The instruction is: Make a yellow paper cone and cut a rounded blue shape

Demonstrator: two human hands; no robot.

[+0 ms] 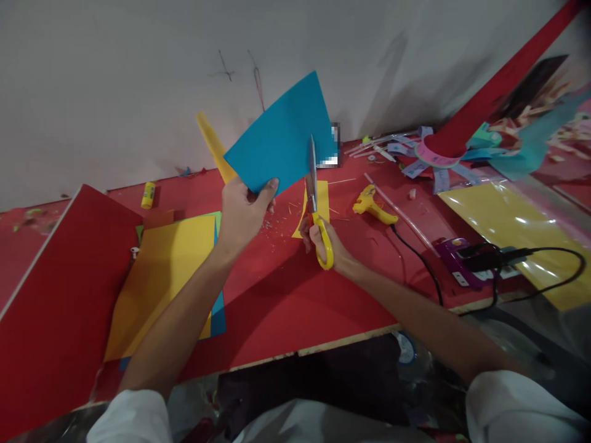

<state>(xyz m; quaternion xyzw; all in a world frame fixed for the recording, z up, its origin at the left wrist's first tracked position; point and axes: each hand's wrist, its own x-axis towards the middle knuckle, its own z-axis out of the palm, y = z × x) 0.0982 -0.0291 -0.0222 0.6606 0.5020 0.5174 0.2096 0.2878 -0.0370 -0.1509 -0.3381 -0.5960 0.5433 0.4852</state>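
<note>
My left hand (pixel 244 209) is closed on the lower left edge of a sheet of blue paper (pixel 281 135), thumb in front, and holds it up above the table. A yellow strip (pixel 212 144) sticks out behind that hand; whether the hand grips it too, I cannot tell. In my right hand (pixel 330 243) is a pair of scissors (pixel 316 203) with yellow handles, pointing upward. One blade shows in front of the blue paper, near its right end. A piece of yellow paper (pixel 322 194) lies on the table behind the scissors.
Stacked coloured paper (pixel 170 264) and a tilted red board (pixel 69 295) are at left, with a yellow glue stick (pixel 148 195) behind. At right lie a yellow glue gun (pixel 373 206), a purple power strip (pixel 462 261), cables, clear sticks and a red paper shape (pixel 503 86).
</note>
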